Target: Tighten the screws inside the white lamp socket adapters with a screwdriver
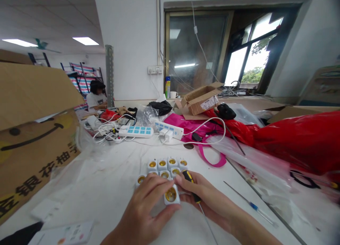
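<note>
A white square lamp socket (171, 195) with a gold threaded inside faces up between my two hands. Curled around its left side, my left hand (145, 202) grips it with fingers and thumb. My right hand (203, 188) is closed on a screwdriver (188, 176) with a black and yellow handle, its shaft pointing toward the table's near edge. The right fingertips also reach the socket's right side. Just beyond my hands, several more lamp sockets (162, 163) stand in rows, some partly covered by my fingers.
On the white table (111, 188), a second screwdriver (253, 206) with a clear and blue handle lies at right. Power strips (136, 131) and tangled white cables sit behind, beside a pink bag (212, 160). A printed carton (39, 152) stands left; red plastic (300, 142) lies right. Another person (96, 96) sits far left.
</note>
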### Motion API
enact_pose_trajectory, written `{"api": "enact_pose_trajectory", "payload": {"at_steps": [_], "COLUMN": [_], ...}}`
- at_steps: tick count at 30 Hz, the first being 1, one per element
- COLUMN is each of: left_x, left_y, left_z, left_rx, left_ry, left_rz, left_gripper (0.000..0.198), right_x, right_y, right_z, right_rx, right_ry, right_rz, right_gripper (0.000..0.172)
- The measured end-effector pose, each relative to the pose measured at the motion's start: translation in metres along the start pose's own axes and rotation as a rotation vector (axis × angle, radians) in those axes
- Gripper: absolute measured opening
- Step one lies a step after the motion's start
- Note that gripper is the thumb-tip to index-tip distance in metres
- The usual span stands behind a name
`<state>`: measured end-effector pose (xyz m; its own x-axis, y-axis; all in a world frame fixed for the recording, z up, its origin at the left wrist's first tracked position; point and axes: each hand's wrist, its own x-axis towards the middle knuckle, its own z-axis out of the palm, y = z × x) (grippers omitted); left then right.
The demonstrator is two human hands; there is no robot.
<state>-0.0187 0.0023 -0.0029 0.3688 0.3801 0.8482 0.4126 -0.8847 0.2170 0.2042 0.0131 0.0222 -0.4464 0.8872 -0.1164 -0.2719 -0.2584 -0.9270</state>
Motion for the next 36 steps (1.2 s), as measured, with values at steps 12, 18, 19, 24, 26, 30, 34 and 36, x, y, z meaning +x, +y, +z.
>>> {"api": "enact_pose_trajectory", "payload": {"at_steps": [12,18,19,24,26,30,34,36], "left_x": [-0.009,-0.009,-0.009,-0.020,-0.023,-0.019,-0.009,-0.006], "left_y": [0.001,0.012,0.012,0.012,0.016,0.027,0.032,0.033], "left_z": [0.009,0.034,0.038,0.047,0.047,0.043,0.040,0.040], "left_rx": [-0.191,-0.665,-0.795,-1.574,-1.783,-1.915,-1.884,-1.846], "left_ry": [0.019,0.429,0.512,0.539,0.409,0.255,0.267,0.328], "left_rz": [-0.316,-0.953,-1.059,-1.491,-1.497,-1.377,-1.367,-1.403], "left_gripper": [0.054,0.049,0.049,0.032,0.035,0.044,0.033,0.025], "right_x": [-0.002,0.003,0.003,-0.004,-0.010,-0.019,-0.020,-0.020], "right_y": [0.004,-0.002,-0.002,0.009,0.018,0.033,0.036,0.036], "right_z": [0.009,0.010,0.010,0.014,0.016,0.017,0.016,0.015], "right_rx": [0.153,0.154,0.119,-0.362,-0.592,-1.012,-1.202,-1.186], "right_ry": [0.086,0.219,0.261,0.452,0.352,-0.090,-0.220,-0.166], "right_rz": [0.015,-0.144,-0.179,-0.482,-0.583,-0.713,-0.854,-0.863], "right_gripper": [0.053,0.055,0.056,0.051,0.036,0.011,0.027,0.023]}}
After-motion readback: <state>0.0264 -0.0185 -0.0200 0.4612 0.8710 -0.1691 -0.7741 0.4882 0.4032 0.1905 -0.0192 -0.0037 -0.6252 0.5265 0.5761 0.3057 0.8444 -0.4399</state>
